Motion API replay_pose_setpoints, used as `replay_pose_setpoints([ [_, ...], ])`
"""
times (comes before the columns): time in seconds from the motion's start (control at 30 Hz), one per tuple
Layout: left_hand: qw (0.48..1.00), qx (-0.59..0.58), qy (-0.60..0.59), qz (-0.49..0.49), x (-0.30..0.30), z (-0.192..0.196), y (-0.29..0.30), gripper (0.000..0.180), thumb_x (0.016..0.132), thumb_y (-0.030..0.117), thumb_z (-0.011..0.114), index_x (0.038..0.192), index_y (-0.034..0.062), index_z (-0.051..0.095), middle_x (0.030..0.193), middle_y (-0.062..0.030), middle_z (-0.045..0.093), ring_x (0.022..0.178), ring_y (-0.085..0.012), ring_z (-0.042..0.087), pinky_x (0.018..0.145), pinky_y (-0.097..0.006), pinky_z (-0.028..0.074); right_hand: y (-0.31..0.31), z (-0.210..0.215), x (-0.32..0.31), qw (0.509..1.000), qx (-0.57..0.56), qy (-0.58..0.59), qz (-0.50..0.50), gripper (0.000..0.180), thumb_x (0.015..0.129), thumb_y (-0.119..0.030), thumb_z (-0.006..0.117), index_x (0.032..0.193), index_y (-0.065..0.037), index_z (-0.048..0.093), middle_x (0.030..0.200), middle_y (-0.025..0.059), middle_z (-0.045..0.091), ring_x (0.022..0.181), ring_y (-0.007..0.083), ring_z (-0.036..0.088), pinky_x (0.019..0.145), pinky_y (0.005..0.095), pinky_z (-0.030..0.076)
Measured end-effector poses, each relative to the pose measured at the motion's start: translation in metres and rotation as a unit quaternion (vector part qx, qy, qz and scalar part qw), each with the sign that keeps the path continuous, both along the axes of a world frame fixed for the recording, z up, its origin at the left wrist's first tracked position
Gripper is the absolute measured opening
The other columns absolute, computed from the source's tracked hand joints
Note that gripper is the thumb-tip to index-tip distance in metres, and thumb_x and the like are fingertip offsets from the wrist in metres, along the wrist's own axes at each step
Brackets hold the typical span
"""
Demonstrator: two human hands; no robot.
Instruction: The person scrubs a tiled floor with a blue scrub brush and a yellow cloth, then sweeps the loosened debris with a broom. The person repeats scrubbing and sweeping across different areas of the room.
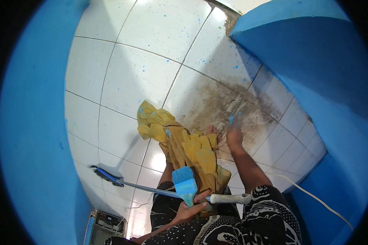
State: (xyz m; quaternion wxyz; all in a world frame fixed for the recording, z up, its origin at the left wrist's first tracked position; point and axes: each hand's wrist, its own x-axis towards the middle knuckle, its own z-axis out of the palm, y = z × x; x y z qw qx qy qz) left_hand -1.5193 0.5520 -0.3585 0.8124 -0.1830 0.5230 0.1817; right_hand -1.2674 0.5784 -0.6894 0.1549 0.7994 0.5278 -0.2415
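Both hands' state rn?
Left hand: closed, holding the blue paintbrush, with a long-handled brush crossing there.
Right hand: blurred over the stained floor; open or closed can't be told.

My left hand (191,209) holds a wide, flat paintbrush (185,186), blue from bristles to metal band, its bristles pointing away from me. In the same hand I have the pole of a broom (146,188), slanting across me, with its dark, blue-edged head out to my left and a worn white grip (230,199) to my right. Past the paintbrush hangs a crumpled yellow cloth (200,153), smudged pale blue. A small blue thing (232,119) at my right hand (234,136) is too blurred to name.
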Motion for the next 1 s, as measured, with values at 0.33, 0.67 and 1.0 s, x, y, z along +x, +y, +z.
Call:
replay_pose_setpoints([
  [0.33,0.999,0.028,-0.041,-0.011,0.007,0.004,0.016,0.044,0.086,0.001,0.054,0.129,-0.0029,0.043,0.128,-0.0107,0.049,0.117,-0.0153,0.045,0.098,-0.028,0.034,0.01,-0.002,-0.003,0.997,0.017,-0.022,0.068,0.056,0.092,-0.024,0.042,0.141,-0.005,0.021,0.086,0.0237,0.06,0.079,0.0348,0.06,0.073,0.0456,0.046],
  [0.67,0.999,0.025,-0.036,-0.027,0.011,0.002,0.017,0.046,0.087,0.005,0.056,0.131,-0.0011,0.042,0.128,-0.011,0.048,0.119,-0.0173,0.044,0.101,-0.03,0.031,0.134,0.046,0.003,0.957,-0.062,0.138,-0.248,0.054,0.093,-0.024,0.039,0.142,-0.01,0.02,0.082,0.0214,0.059,0.072,0.0345,0.059,0.066,0.0461,0.046],
  [1.0,0.994,0.072,-0.06,-0.056,0.015,0.001,0.024,0.048,0.089,0.01,0.054,0.134,0.0007,0.039,0.136,-0.0082,0.042,0.124,-0.0167,0.037,0.105,-0.031,0.023,0.092,0.004,0.04,0.934,-0.079,0.125,-0.324,0.054,0.094,-0.025,0.039,0.142,-0.012,0.019,0.102,0.029,0.056,0.085,0.0377,0.061,0.074,0.0459,0.048],
])
